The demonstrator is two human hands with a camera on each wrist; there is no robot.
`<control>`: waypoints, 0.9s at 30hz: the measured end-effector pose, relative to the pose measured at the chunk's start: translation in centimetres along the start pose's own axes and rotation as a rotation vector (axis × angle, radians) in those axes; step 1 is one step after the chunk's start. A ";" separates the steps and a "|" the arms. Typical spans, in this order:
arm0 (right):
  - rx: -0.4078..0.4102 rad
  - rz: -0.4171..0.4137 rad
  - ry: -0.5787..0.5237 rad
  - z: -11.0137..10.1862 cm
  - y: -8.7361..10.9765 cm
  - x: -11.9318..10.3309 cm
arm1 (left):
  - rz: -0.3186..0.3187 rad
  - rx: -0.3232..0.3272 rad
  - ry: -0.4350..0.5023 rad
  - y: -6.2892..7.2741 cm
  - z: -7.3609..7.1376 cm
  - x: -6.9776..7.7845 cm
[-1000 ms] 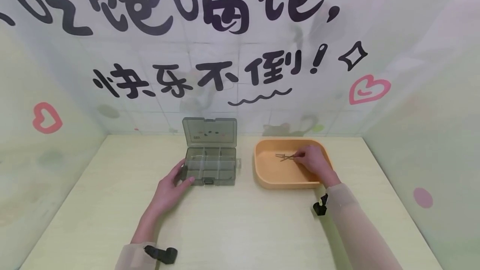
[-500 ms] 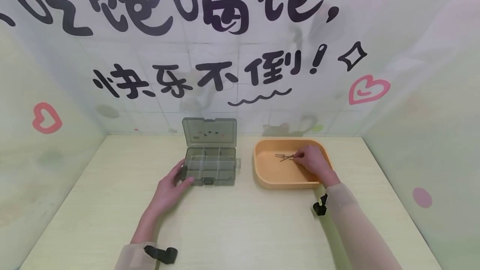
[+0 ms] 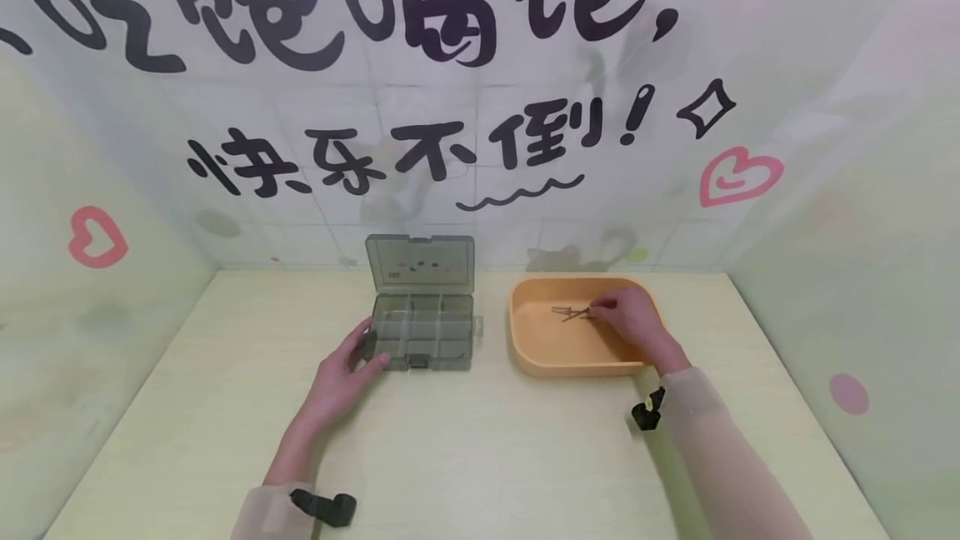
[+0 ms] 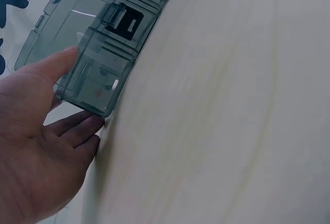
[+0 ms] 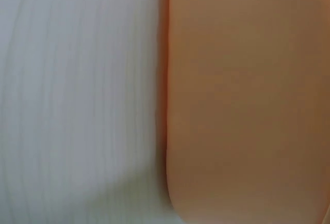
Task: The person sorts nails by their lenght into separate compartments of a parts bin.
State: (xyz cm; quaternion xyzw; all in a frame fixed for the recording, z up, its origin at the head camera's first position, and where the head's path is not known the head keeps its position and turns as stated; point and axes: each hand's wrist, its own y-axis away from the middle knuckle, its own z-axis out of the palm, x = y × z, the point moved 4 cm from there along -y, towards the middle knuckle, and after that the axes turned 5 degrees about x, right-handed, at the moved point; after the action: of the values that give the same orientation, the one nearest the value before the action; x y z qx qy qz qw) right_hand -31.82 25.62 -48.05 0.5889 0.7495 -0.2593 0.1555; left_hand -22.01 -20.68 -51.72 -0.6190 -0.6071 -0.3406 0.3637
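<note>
In the head view, my left hand (image 3: 342, 379) holds the left side of a translucent grey compartment box (image 3: 422, 330). The thumb lies on its front left corner, with the fingers along its side; the left wrist view shows this grip from closer. The box's lid (image 3: 420, 263) stands raised at the back. My right hand (image 3: 632, 319) reaches into an orange tray (image 3: 536, 361), its thumb and fingertips pinched at the right end of a small pile of thin dark screws (image 3: 572, 312). The fingers partly hide what they pinch. The right wrist view shows neither the hand nor the screws.
Box and tray stand side by side on a pale wood-grain table (image 3: 480, 457), a narrow gap between them. A printed wall (image 3: 480, 215) rises close behind both, and side walls flank the table. Black wrist mounts (image 3: 326, 508) sit on both sleeves.
My right hand and forearm have shifted slightly to the right at the screws. The left hand keeps its place on the box, and the lid stays raised.
</note>
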 end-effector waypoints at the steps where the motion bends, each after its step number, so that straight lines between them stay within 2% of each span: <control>1: 0.001 0.007 -0.006 0.0 0.0 0.0 | -0.002 0.000 0.000 0.0 0.0 0.0; 9: -0.026 0.018 -0.021 -0.3 0.1 -1.0 | -0.002 0.001 0.006 0.0 0.0 -0.1; 13: -0.039 0.021 -0.066 -0.4 0.1 -1.7 | 0.000 0.000 0.012 0.0 0.0 0.0; 21: -0.022 -0.012 -0.104 -0.5 0.1 -2.7 | -0.003 -0.004 0.012 0.0 0.0 0.0; 27: -0.033 0.021 -0.167 -0.6 0.3 -4.2 | -0.010 -0.003 0.013 0.1 0.0 0.0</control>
State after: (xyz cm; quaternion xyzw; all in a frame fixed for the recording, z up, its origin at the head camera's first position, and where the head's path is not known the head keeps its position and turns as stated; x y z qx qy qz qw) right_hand -30.43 22.65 -45.33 0.5703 0.7319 -0.2936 0.2300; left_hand -21.92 -20.67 -51.73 -0.6141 -0.6073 -0.3475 0.3651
